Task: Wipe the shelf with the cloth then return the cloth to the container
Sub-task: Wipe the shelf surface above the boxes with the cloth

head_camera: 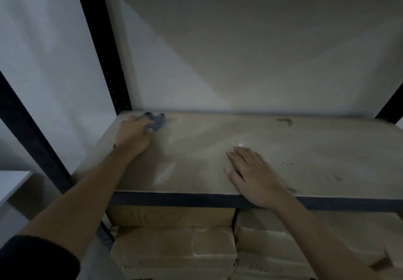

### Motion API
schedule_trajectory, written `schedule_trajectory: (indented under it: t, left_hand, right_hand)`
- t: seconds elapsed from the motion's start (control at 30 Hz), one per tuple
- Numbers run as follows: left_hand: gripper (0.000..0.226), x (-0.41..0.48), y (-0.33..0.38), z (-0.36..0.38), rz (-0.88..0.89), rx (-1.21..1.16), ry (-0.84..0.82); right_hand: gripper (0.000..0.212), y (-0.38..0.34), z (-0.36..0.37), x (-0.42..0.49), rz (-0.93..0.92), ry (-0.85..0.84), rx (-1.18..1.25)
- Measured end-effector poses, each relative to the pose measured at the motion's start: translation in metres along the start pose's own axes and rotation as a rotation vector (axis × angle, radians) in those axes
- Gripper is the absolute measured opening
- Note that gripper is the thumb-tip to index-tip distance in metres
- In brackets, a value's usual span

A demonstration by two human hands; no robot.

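Right now my left hand is in the far left back corner of the pale tan wooden shelf board. Its fingers curl round the small crumpled dark blue-grey cloth, which bunches out between them and lies on the board, just beside the black metal upright post. My right hand lies flat near the front, fingers straight, holding nothing.

The risks, as I judge them:
- **Post:** my knuckles may knock it in that tight corner.
- **Streaks:** the cloth is so wadded that each pass would cover only a narrow strip.
- **Missed marks:** the dark smudges at the back right could be skipped.
- **Blocked sweep:** my flat right hand sits in the path of a sweep along the front.
- **Falling dust:** anything dragged over the black front rail would drop onto the brown cardboard boxes below.

The grey wall closes the back and the post closes the left. To the right the board runs open, and the front edge is free. I cannot see the container.
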State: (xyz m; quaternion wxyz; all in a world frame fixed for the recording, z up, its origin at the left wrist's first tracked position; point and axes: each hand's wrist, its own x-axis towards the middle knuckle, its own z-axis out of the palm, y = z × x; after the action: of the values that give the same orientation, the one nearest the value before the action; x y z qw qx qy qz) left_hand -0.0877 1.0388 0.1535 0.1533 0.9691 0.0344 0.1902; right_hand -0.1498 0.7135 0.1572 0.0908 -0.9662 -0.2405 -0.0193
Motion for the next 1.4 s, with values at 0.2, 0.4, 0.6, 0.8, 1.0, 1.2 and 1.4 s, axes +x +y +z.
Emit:
schedule_trajectory:
  t: [0.2, 0.4, 0.6, 0.8, 1.0, 1.2, 1.4]
  left_hand:
    - [0.031, 0.032, -0.02, -0.011, -0.079, -0.054, 0.082]
    - [0.033, 0.034, -0.008, 0.009, -0.169, 0.158, 0.049]
    - [0.03, 0.046, 0.001, 0.009, 0.249, -0.208, -0.163]
    - [0.037, 0.065, -0.002, 0.03, -0.243, 0.104, -0.011]
    - [0.039, 0.036, 0.051, 0.029, 0.343, -0.28, -0.25]
    - [0.041, 0.059, -0.016, 0.017, -0.045, 0.027, -0.021]
    - [0.044, 0.027, 0.031, 0.032, 0.29, 0.0, -0.053]
  right_hand:
    - [0.059, 0.002, 0.0, 0.002, -0.004, -0.033, -0.003]
    - [0.058, 0.003, 0.003, 0.003, -0.006, 0.016, -0.031]
    - [0.056, 0.002, 0.004, 0.001, -0.018, 0.027, -0.021]
    - [0.061, 0.004, 0.006, 0.002, -0.017, 0.026, -0.027]
    - [0.067, 0.005, 0.007, 0.002, -0.012, 0.03, -0.012]
    - [0.057, 0.002, 0.004, 0.003, -0.013, 0.027, -0.008]
    - [0.055, 0.003, 0.004, 0.002, -0.013, 0.023, -0.02]
